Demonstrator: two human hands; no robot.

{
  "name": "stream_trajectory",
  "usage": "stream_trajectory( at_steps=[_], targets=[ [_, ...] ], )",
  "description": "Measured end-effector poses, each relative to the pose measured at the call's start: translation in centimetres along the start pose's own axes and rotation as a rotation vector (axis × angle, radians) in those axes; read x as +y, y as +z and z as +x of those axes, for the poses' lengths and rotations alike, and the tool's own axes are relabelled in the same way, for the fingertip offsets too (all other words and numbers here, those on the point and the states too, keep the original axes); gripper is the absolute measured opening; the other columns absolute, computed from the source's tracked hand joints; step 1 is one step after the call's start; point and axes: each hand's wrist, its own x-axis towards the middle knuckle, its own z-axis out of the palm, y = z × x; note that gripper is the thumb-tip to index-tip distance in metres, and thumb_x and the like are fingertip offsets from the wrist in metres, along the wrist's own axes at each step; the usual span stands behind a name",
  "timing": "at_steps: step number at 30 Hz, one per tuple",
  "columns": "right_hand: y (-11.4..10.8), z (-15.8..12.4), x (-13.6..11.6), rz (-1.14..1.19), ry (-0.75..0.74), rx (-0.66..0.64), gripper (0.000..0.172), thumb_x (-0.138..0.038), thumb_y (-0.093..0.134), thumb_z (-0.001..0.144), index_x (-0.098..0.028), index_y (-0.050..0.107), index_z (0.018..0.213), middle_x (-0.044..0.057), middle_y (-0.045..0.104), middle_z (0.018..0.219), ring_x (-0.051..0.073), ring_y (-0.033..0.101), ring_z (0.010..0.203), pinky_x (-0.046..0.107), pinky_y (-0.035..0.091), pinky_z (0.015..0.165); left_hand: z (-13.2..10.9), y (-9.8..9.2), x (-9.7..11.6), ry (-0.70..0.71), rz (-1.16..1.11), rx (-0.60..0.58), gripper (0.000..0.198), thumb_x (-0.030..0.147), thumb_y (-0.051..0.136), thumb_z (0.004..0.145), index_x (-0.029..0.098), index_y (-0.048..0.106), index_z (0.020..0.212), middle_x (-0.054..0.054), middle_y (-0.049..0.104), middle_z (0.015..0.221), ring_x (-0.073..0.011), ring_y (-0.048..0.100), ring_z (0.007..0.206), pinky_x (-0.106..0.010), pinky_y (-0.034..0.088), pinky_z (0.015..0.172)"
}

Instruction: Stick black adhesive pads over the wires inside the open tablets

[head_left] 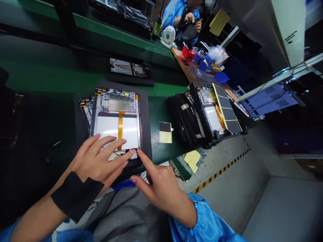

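An opened tablet (117,117) lies on a black mat (145,114), showing a metal-shielded circuit board above a white battery panel crossed by an orange flex cable (120,126). My left hand (98,161) rests flat across the panel's lower part, its fingers spread and its fingertips near the bottom edge. My right hand (158,188) comes in from below, and its extended index finger touches the tablet's lower edge close to my left fingertips. Neither hand holds anything that I can see. My hands hide the tablet's bottom edge.
A black-and-yellow sheet (165,132) lies on the green workbench (161,151) to the right of the mat. Beyond it stands a black case holding another opened tablet (204,114). A further tablet (128,68) lies farther back. A co-worker (181,16) sits at the far end.
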Motion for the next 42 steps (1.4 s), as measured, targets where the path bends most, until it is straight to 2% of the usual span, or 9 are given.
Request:
stream_trajectory(
  at_steps=[5, 8, 16, 23, 27, 31, 34, 38, 42],
  targets=[
    [-0.4, 0.6, 0.3, 0.069, -0.048, 0.060, 0.058, -0.048, 0.049, 0.109, -0.009, 0.056, 0.152, 0.003, 0.073, 0.068, 0.017, 0.067, 0.056, 0.027, 0.048, 0.058, -0.4, -0.8, -1.1, -0.085, -0.223, 0.061, 0.027, 0.017, 0.060, 0.100, 0.030, 0.069, 0.121, -0.005, 0.069, 0.130, -0.0290, 0.062, 0.121, -0.054, 0.047, 0.109],
    [0.0, 0.8, 0.8, 0.151, -0.116, 0.136, 0.054, -0.043, 0.051, 0.109, -0.007, 0.059, 0.149, 0.003, 0.072, 0.069, 0.015, 0.063, 0.054, 0.025, 0.048, 0.057, 0.7, -0.8, -0.7, -0.072, -0.129, 0.102, 0.021, 0.018, 0.064, 0.097, 0.028, 0.073, 0.114, -0.005, 0.071, 0.113, -0.0275, 0.064, 0.107, -0.049, 0.052, 0.097],
    [1.3, 0.6, 1.8, 0.436, -0.187, 0.303, 0.050, -0.034, 0.052, 0.110, -0.014, 0.051, 0.156, -0.003, 0.066, 0.069, 0.009, 0.056, 0.054, 0.018, 0.048, 0.057, 2.2, 0.4, -0.3, 0.053, -0.022, 0.033, 0.025, 0.019, 0.056, 0.101, 0.029, 0.078, 0.106, -0.008, 0.069, 0.111, -0.0297, 0.061, 0.106, -0.058, 0.049, 0.102],
    [0.2, 1.1, 2.0, 0.243, -0.203, 0.157, 0.047, -0.039, 0.050, 0.110, -0.007, 0.064, 0.142, 0.000, 0.069, 0.064, 0.011, 0.052, 0.047, 0.023, 0.043, 0.052, 1.3, 0.4, -1.7, 0.125, -0.069, 0.023, 0.024, 0.019, 0.056, 0.102, 0.031, 0.072, 0.116, -0.005, 0.070, 0.111, -0.0278, 0.060, 0.110, -0.057, 0.047, 0.106],
    [-0.2, 1.4, 2.1, 0.163, -0.226, 0.105, 0.050, -0.042, 0.045, 0.112, -0.007, 0.060, 0.145, 0.003, 0.075, 0.069, 0.014, 0.061, 0.051, 0.024, 0.046, 0.055, 1.2, 0.5, -1.6, 0.082, -0.078, 0.010, 0.021, 0.023, 0.059, 0.102, 0.032, 0.072, 0.115, -0.004, 0.070, 0.111, -0.0269, 0.062, 0.110, -0.057, 0.045, 0.109],
    [-1.6, 1.8, 1.8, 0.021, -0.213, -0.040, 0.047, -0.040, 0.046, 0.112, -0.014, 0.058, 0.149, 0.008, 0.079, 0.082, 0.017, 0.069, 0.061, 0.025, 0.046, 0.057, 1.2, 0.4, -1.7, 0.078, -0.081, -0.012, 0.029, 0.021, 0.056, 0.101, 0.035, 0.071, 0.121, -0.004, 0.071, 0.117, -0.0280, 0.062, 0.115, -0.057, 0.046, 0.110],
    [-2.5, 1.9, 2.4, 0.180, -0.200, -0.130, 0.048, -0.044, 0.053, 0.110, -0.017, 0.060, 0.149, 0.003, 0.076, 0.077, 0.014, 0.065, 0.058, 0.023, 0.046, 0.056, 1.3, 0.1, -1.9, 0.088, -0.109, -0.040, 0.026, 0.020, 0.059, 0.100, 0.034, 0.073, 0.115, -0.003, 0.071, 0.117, -0.0276, 0.062, 0.114, -0.057, 0.046, 0.111],
    [-2.5, 1.5, 3.4, 0.488, -0.093, -0.015, 0.046, -0.049, 0.050, 0.110, -0.018, 0.066, 0.141, -0.004, 0.067, 0.065, 0.010, 0.055, 0.051, 0.019, 0.044, 0.053, 1.2, 0.0, -2.1, 0.105, -0.076, -0.055, 0.027, 0.018, 0.059, 0.099, 0.037, 0.074, 0.112, -0.002, 0.071, 0.117, -0.0270, 0.062, 0.115, -0.056, 0.047, 0.111],
    [-2.2, 1.4, 2.8, 0.215, -0.167, -0.062, 0.049, -0.046, 0.050, 0.110, -0.018, 0.062, 0.149, 0.002, 0.076, 0.074, 0.013, 0.060, 0.054, 0.023, 0.040, 0.053, 1.0, 0.3, -1.6, 0.127, -0.014, -0.011, 0.025, 0.017, 0.059, 0.098, 0.034, 0.074, 0.109, -0.003, 0.071, 0.116, -0.0282, 0.062, 0.114, -0.058, 0.046, 0.111]
  ],
)
